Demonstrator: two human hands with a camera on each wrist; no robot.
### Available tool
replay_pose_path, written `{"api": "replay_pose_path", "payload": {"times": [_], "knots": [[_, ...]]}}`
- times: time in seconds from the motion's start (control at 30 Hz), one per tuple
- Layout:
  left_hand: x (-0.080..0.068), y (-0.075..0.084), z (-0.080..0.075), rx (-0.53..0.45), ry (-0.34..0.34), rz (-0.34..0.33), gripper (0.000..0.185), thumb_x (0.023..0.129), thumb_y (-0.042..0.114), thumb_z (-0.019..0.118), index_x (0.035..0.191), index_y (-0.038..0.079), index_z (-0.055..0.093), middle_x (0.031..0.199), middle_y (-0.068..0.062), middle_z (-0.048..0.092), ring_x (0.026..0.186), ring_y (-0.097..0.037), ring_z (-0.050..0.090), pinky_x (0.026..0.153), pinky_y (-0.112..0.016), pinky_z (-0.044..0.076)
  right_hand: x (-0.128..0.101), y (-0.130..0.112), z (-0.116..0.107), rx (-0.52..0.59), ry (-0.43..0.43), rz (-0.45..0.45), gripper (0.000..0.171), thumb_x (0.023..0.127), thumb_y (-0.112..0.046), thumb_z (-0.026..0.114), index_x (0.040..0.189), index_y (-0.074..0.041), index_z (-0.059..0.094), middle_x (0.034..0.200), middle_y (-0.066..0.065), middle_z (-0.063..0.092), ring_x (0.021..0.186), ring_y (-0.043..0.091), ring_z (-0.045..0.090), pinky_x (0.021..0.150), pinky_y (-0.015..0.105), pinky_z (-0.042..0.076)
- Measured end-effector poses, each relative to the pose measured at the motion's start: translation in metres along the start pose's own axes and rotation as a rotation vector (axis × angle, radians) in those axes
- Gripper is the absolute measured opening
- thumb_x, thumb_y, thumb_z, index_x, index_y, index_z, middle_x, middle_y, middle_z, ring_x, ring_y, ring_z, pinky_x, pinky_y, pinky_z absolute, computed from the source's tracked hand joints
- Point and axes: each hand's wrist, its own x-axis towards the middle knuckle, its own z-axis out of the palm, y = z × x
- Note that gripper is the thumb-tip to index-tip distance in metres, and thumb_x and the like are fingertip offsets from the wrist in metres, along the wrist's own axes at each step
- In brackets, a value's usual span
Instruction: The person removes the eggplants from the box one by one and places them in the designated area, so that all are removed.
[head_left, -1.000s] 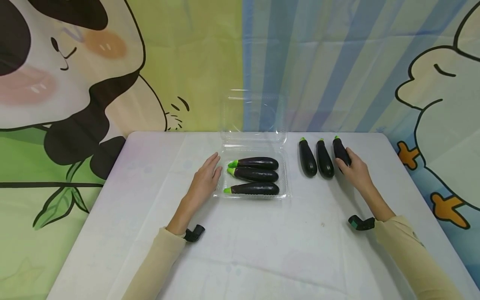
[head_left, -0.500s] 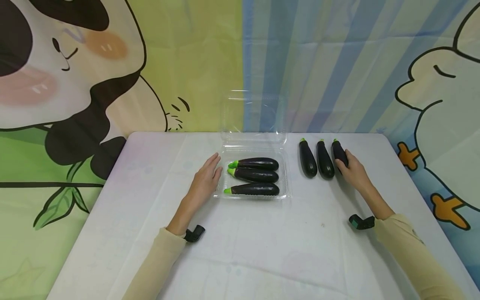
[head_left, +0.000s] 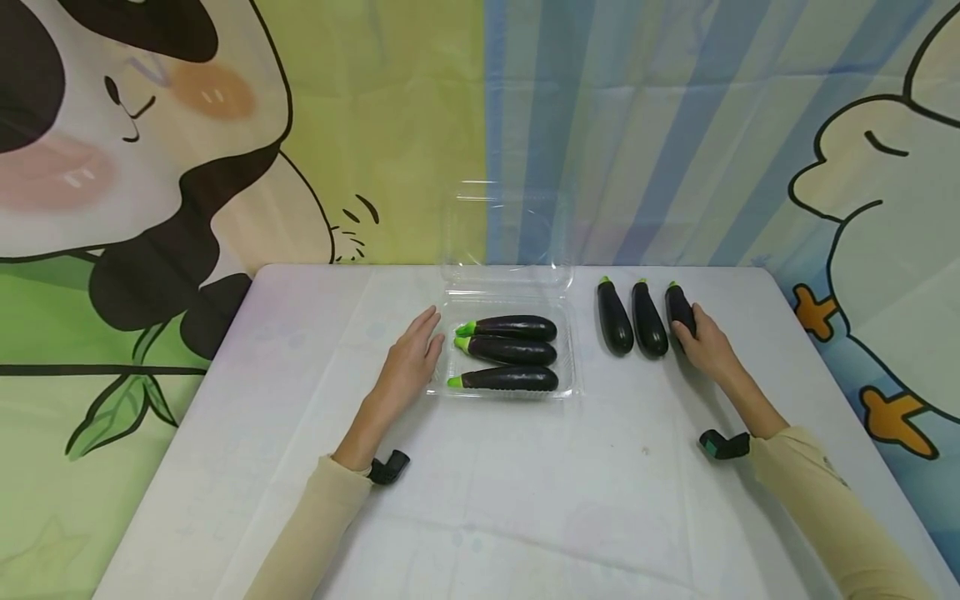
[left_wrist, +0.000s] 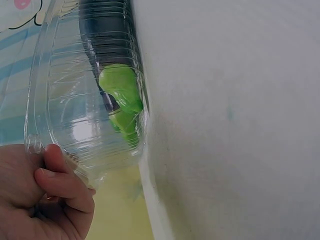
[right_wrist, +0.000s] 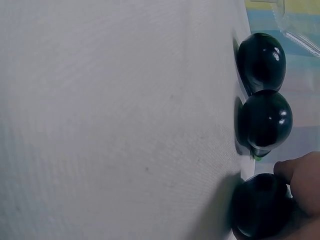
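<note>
Your white table (head_left: 487,500) carries a clear clamshell tray (head_left: 570,367) with three eggplants; your left hand (head_left: 408,362) rests flat-fingered against its edge. Your right hand (head_left: 705,346) curls around the rightmost eggplant (head_left: 678,307) of three loose ones. A careless lift could nudge its neighbour (head_left: 648,329) rolling. Since a second ago, the gripped eggplant has shifted slightly.
</note>
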Motion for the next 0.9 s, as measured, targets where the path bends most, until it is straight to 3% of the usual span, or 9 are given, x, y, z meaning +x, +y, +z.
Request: {"api": "replay_pose_path", "payload": {"times": [0.9], "knots": [[0.0005,-0.0016,0.0005,0.007,-0.004,0.003,0.048,0.103,0.021,0.048,0.146,0.003,0.04,0.158,-0.007,0.033,0.143,-0.029,0.037,0.115,-0.047,0.036,0.0015,0.0019,0.0063,-0.035,0.041,-0.035,0.075,0.105,-0.031,0.038,0.146,0.02,0.003,0.145,0.05,0.015,0.135,0.063,0.02,0.111,0.069,0.022]]}}
